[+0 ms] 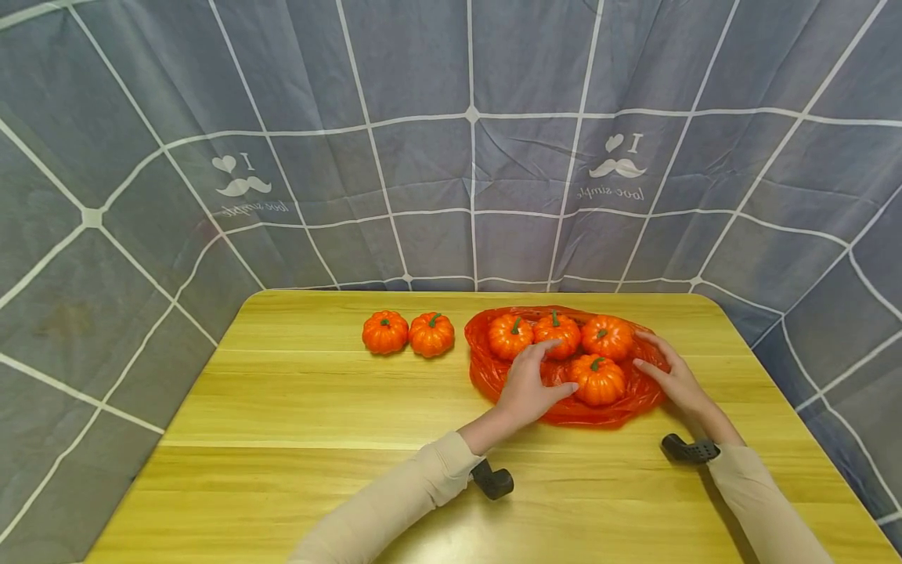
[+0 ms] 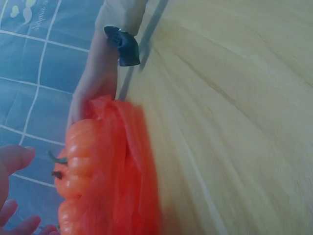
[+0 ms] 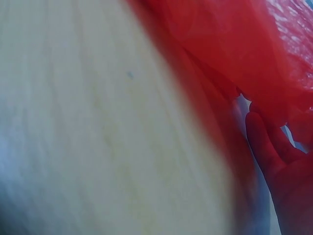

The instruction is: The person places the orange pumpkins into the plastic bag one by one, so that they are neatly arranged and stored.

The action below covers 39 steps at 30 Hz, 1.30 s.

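A thin red plastic bag [image 1: 486, 376] lies spread on the table, with several small orange pumpkins [image 1: 599, 381] with green stems in it. Over its front left part is my left hand [image 1: 528, 385], thumb and fingers spread apart beside the front pumpkin, holding nothing. In the left wrist view, fingertips [image 2: 19, 159] show at the left edge, apart from the pumpkins [image 2: 80, 161]. My right hand [image 1: 680, 380] is at the bag's right edge, thumb and fingers apart. In the right wrist view, red film covers part of that hand [image 3: 288, 176].
Two more orange pumpkins [image 1: 385, 332] sit side by side left of the bag on the wooden table [image 1: 282, 407]. A grey curtain with white lines [image 1: 423, 172] hangs behind and at both sides. Each wrist wears a black camera mount [image 1: 493, 479].
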### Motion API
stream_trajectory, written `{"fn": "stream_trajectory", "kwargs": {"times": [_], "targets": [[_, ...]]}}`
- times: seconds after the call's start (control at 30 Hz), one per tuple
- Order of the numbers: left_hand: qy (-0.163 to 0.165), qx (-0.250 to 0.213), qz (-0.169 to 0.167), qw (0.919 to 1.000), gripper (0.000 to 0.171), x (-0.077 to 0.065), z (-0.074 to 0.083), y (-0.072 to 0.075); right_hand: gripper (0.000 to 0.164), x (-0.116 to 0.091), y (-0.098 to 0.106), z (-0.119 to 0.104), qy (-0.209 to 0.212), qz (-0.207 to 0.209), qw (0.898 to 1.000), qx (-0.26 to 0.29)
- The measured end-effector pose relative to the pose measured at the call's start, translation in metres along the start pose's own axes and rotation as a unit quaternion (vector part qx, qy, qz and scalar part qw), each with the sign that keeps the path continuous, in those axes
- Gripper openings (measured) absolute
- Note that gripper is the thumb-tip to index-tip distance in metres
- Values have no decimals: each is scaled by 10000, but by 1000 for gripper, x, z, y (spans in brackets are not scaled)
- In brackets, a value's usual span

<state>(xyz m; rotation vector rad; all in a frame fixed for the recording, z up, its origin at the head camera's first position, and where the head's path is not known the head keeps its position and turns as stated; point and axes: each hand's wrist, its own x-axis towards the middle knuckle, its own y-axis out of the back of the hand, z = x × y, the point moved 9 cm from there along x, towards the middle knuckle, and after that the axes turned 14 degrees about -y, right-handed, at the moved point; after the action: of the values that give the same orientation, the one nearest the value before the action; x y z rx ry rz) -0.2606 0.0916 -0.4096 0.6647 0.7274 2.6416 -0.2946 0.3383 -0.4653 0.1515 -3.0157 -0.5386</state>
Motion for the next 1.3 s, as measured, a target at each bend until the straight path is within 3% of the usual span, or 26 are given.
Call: {"fn": "stream_trajectory", "kwargs": {"times": [0.3, 0.7, 0.93, 1.3], "targets": [[-166, -255, 401, 9987, 61, -4, -2, 33, 51, 0, 0, -4, 29, -12, 9999, 121], [-261, -210, 960, 9948, 59, -16, -13, 83, 51, 1, 0, -3, -11, -136, 9994, 307], [-120, -220, 1260, 9917, 59, -26, -30, 108, 51, 1, 1, -1, -17, -123, 9995, 280], [84, 183, 1541, 9878, 58, -43, -63, 142, 52, 2, 0, 0, 2, -131, 9996, 248]]}}
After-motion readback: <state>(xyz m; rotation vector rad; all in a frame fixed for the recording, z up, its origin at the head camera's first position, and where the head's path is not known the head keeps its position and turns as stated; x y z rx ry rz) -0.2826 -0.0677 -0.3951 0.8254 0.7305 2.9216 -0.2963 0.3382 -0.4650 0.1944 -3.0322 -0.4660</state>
